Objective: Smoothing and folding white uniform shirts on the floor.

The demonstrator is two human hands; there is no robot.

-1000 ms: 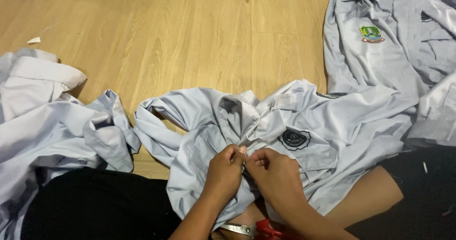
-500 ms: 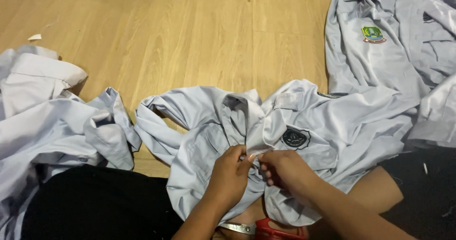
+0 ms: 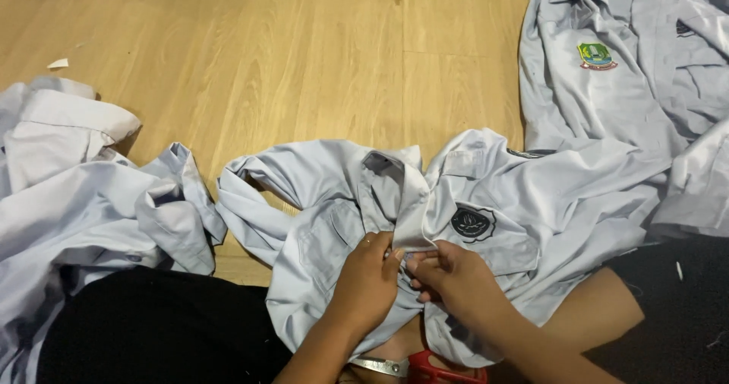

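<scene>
A pale grey shirt (image 3: 531,209) with a dark round badge (image 3: 472,223) on its chest pocket lies spread over my lap and the wooden floor. My left hand (image 3: 368,278) and my right hand (image 3: 456,278) meet at the shirt's front edge just below the collar (image 3: 395,179), each pinching the fabric there. The fingertips touch one another over the placket. What sits between the fingers is too small to tell. Red-handled scissors (image 3: 421,367) lie under my wrists at the bottom edge.
A heap of similar pale shirts (image 3: 83,194) lies at the left. More shirts (image 3: 607,72), one with a coloured crest (image 3: 597,55), lie at the top right. Bare wooden floor (image 3: 304,65) fills the middle back. My legs in black (image 3: 152,331) frame the bottom.
Both hands stay at the shirt's front edge and have shifted slightly along it. The fabric between them is pulled up a little more. Nothing was let go.
</scene>
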